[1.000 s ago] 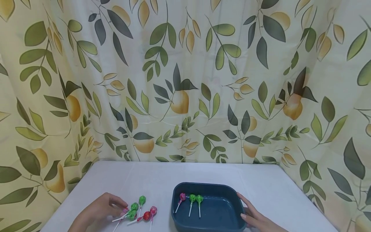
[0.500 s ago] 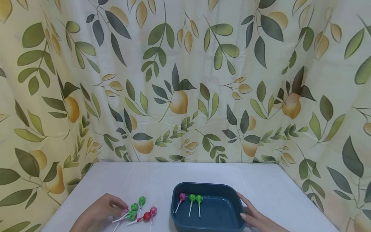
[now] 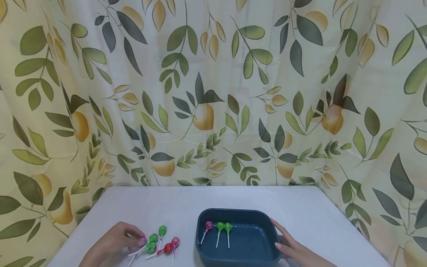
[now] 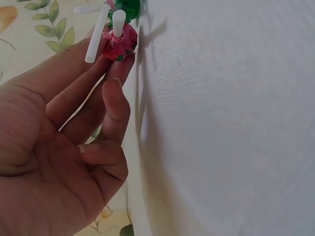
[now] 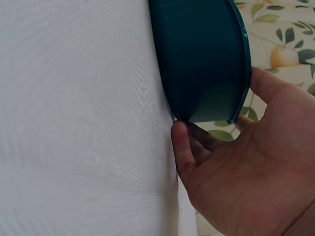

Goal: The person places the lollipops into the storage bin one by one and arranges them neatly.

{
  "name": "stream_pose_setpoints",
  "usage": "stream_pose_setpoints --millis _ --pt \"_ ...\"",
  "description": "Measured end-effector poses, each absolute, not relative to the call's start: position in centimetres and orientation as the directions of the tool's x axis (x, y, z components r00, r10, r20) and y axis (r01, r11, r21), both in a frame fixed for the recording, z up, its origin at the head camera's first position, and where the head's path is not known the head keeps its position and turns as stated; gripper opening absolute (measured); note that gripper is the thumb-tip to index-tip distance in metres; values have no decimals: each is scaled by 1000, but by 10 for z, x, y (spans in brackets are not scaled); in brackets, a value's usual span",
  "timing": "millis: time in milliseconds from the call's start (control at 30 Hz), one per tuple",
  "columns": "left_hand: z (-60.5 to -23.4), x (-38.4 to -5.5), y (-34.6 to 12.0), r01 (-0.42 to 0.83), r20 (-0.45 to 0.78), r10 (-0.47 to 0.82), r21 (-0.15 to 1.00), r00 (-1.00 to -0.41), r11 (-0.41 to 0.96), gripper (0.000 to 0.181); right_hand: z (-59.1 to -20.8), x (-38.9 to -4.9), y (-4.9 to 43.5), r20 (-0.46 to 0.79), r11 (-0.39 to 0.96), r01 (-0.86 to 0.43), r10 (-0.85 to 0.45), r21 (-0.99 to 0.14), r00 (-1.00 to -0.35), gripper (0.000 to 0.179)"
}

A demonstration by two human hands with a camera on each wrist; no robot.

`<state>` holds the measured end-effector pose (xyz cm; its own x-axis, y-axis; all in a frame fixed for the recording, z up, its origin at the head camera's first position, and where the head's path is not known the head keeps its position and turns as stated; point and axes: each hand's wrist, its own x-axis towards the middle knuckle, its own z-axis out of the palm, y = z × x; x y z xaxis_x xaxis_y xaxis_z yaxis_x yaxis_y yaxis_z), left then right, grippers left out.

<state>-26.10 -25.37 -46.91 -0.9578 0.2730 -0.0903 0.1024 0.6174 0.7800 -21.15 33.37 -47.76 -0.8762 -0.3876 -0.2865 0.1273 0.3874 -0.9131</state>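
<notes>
My left hand (image 3: 115, 241) pinches a pink lollipop (image 4: 119, 43) by its wrapped head, at the left of a small heap. Right beside its fingertips lie two green lollipops (image 3: 152, 246), with their white sticks crossing. Close by are another green lollipop (image 3: 162, 230), a red one (image 3: 168, 248) and a second pink one (image 3: 175, 241). My right hand (image 3: 290, 243) holds the right end of a dark blue box (image 3: 238, 256), thumb at the rim and fingers against the outer wall. Inside the box, at its left, lie one pink lollipop (image 3: 208, 225) and two green ones (image 3: 220, 226).
A white-covered table (image 3: 160, 200) carries the box and the sweets. Its far edge meets a leaf-and-fruit patterned curtain (image 3: 213, 148), which also hangs along both sides.
The view has shifted slightly. Both hands keep nearly the same place, the left at the pink lollipop and the right at the box's end; the pink head shows a little more under the fingers.
</notes>
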Motion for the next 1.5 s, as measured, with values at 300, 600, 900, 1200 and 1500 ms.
stream_pose_setpoints --millis 300,600,900,1200,1500 --pt "-462 -262 -262 124 -36 237 771 -971 625 23 -468 -209 329 -312 423 150 -345 -894 -885 76" --pt "-449 -266 -260 103 21 137 771 -990 629 22 -466 -207 326 -304 445 141 -319 -884 -898 75" --pt "-440 -274 -241 111 60 106 796 -993 595 24 -468 -204 328 -298 433 136 -331 -891 -895 75" --pt "-434 -280 -214 92 43 101 822 -994 562 24 -470 -205 328 -313 427 157 -324 -890 -893 76" --pt "-427 -289 -181 80 30 99 834 -995 546 22 -471 -206 329 -321 418 174 -311 -892 -895 77"
